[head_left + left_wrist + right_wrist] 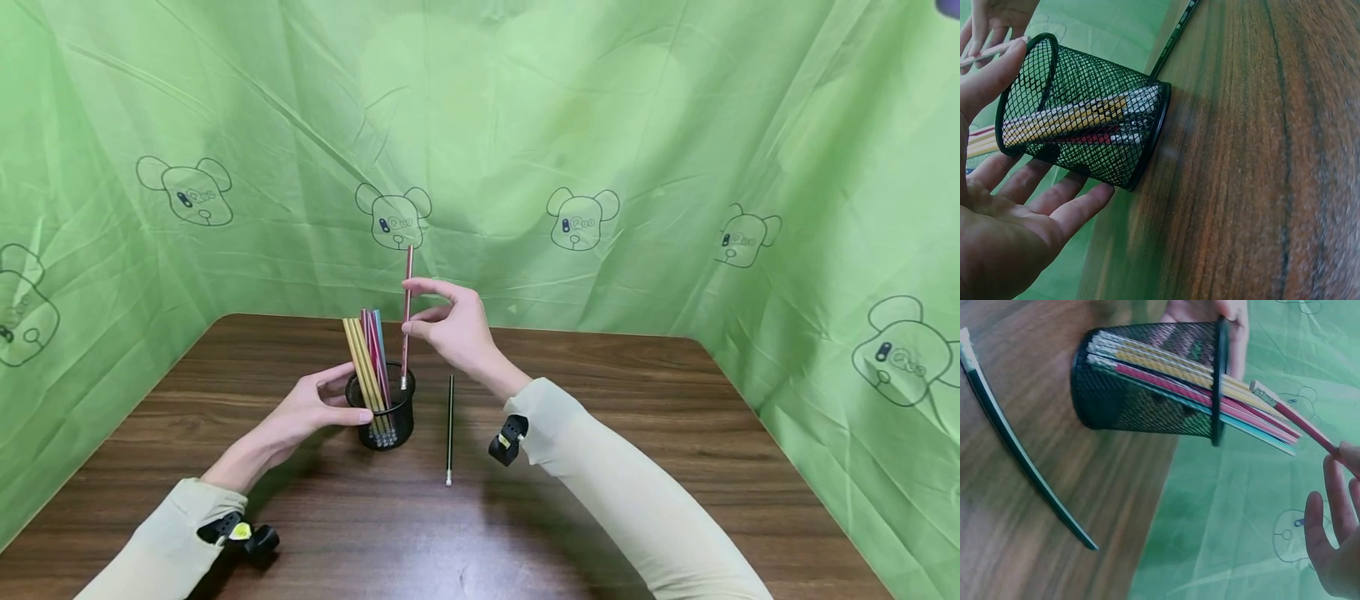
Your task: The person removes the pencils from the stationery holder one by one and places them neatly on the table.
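Observation:
My left hand point(306, 410) holds a black wire-mesh pencil cup point(403, 423), thumb near the rim and fingers round the far side. Several yellow pencils point(357, 354), some pink-red ones point(1166, 389) and a blue one point(380, 337) lean together in it, eraser ends down. With thumb and fingertips my right hand point(459, 329) pinches a pink-red pencil point(1305, 424) upright, its eraser end low. That end is at the cup's mouth, just outside the rim in the right wrist view. Right of the cup, a dark green-black pencil point(450, 429) lies on the table.
The brown wood-grain table point(600, 483) carries everything. A green cloth point(487, 125) with bear-face drawings hangs behind it and along both sides. Wrist cameras, such as the black one point(508, 440) on the right, stick out from both sleeves.

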The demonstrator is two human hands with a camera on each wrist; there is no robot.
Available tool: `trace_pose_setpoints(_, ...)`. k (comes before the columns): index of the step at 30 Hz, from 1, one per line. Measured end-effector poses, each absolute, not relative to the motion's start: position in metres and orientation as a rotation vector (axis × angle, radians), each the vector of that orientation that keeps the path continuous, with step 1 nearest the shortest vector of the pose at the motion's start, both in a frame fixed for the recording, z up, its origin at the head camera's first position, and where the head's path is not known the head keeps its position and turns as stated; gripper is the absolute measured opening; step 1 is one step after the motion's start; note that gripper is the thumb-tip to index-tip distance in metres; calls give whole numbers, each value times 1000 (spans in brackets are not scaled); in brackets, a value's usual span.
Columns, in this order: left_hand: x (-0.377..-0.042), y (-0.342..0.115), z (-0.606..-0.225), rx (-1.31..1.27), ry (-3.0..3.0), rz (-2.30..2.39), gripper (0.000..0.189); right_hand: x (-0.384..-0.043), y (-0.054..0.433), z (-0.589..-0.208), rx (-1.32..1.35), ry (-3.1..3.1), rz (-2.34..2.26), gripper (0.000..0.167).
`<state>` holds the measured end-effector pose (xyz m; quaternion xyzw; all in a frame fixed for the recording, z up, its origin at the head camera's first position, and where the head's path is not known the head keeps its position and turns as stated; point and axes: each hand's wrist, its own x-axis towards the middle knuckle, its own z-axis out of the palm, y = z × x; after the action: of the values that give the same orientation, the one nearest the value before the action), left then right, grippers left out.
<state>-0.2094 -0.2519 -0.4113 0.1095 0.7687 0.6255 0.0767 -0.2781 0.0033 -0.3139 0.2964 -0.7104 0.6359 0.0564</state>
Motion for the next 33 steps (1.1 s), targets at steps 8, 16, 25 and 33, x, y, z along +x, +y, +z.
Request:
trace_pose_setpoints(8,-209,-251,-412,325,2303,1876,92,-280,18,-300,913,-2153,1926,56)
trace_pose_setpoints(16,-208,-252,-412,329,2301,1882,93,-280,40,-309,826,-2221,1937,57)
trace_pose_setpoints(25,-211,-253,-412,328,2296,1887,93,-277,67,-332,683,-2383,1923,57)
trace_pose_setpoints(33,-210,-253,-411,326,2307,1876,93,-276,82,-358,591,-2534,1822,58)
